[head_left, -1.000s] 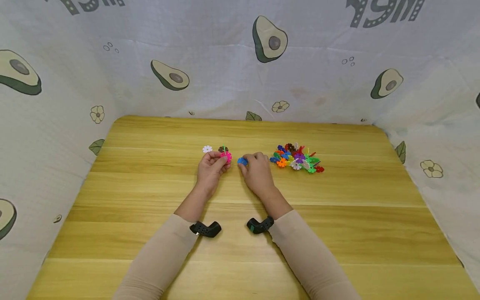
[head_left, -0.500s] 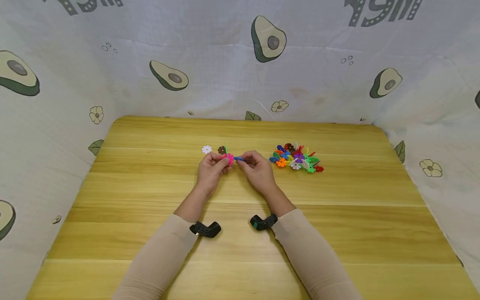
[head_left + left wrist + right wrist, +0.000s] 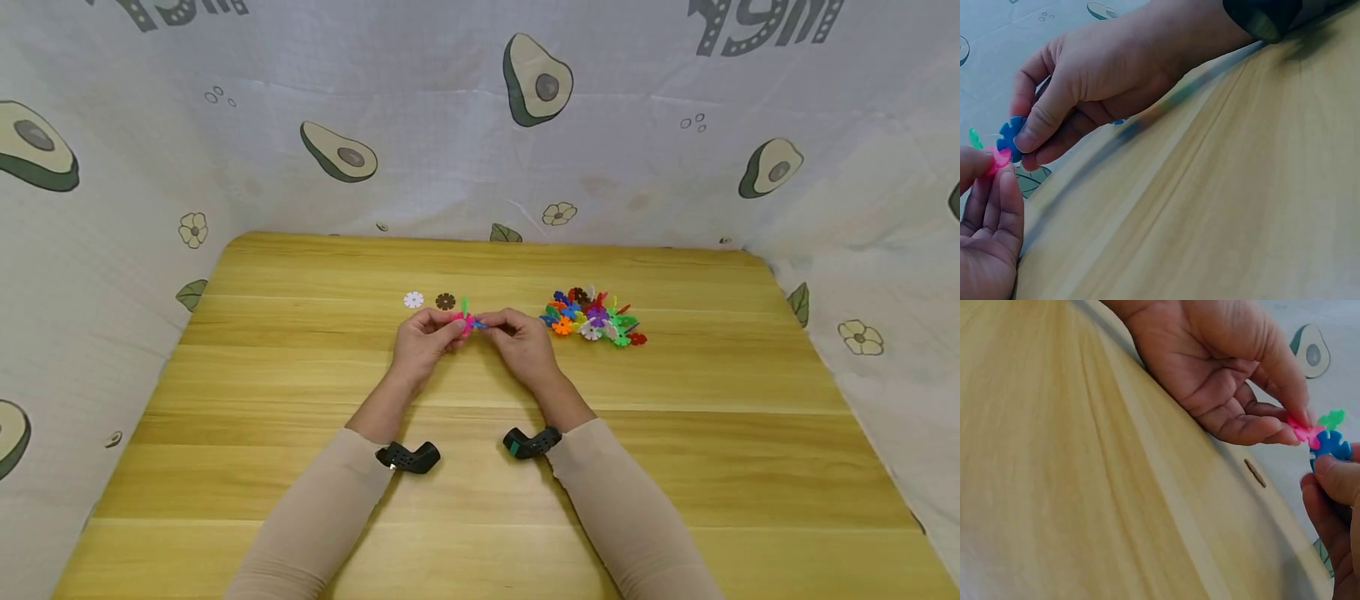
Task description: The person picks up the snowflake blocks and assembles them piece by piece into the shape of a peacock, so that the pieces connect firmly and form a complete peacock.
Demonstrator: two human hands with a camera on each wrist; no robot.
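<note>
My left hand (image 3: 422,343) pinches a pink notched plastic disc (image 3: 1305,432) between thumb and fingers. A green disc (image 3: 1333,419) stands out from the pink one's far side. From the right, my right hand (image 3: 525,346) pinches a blue notched disc (image 3: 1010,139) by its edge. Blue and pink meet at their rims in both wrist views; how deep the notches sit in each other I cannot tell. Fingertips cover part of both discs. The joined discs are held above the wooden table.
Beyond my left hand lie a white disc (image 3: 413,299) and a brown disc (image 3: 446,301), flat on the wooden table (image 3: 480,500). A loose pile of many-coloured discs (image 3: 597,317) sits to the right of my right hand. A patterned cloth (image 3: 450,108) hangs behind the table.
My right hand has turned the blue disc edge-on and brought it left against the pink one. The pink and green discs have shifted slightly right, and the brown disc now shows fully.
</note>
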